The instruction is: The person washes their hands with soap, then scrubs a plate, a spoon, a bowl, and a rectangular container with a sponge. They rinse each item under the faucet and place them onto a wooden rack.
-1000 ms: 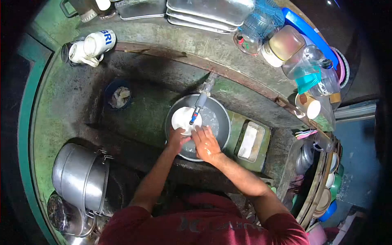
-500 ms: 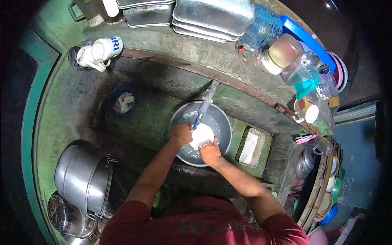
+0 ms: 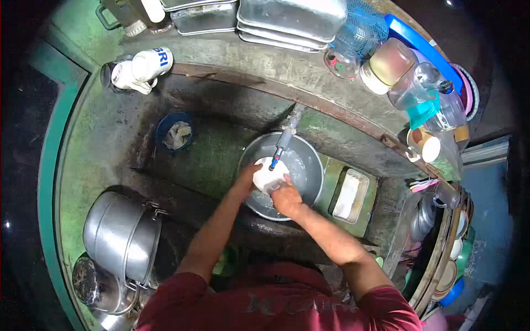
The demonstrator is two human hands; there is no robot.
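A round white dish (image 3: 269, 177) is held over a large metal basin (image 3: 316, 190) with water in it, just under a grey tap pipe (image 3: 284, 138) with a blue and red tip. My left hand (image 3: 247, 179) grips the dish's left edge, fingers closed round it. On the lower right side of the dish, my right hand (image 3: 286, 197) is closed against it; whether a cloth or sponge lies under these fingers is too small to tell. Right of the basin stands a rectangular metal tray (image 3: 361, 201) with a white block (image 3: 347, 197) inside.
A blue bowl (image 3: 160, 132) with scraps sits left of the basin. Large metal pots (image 3: 113, 237) stand at lower left. White mugs (image 3: 144, 66), stacked metal pans (image 3: 290, 19) and plastic containers (image 3: 389, 63) line the ledge. Dishes fill a rack (image 3: 441, 262) at right.
The whole view has shifted, so things appear slightly farther right. Both hands still hold the dish, and my right hand has moved a little lower against it.
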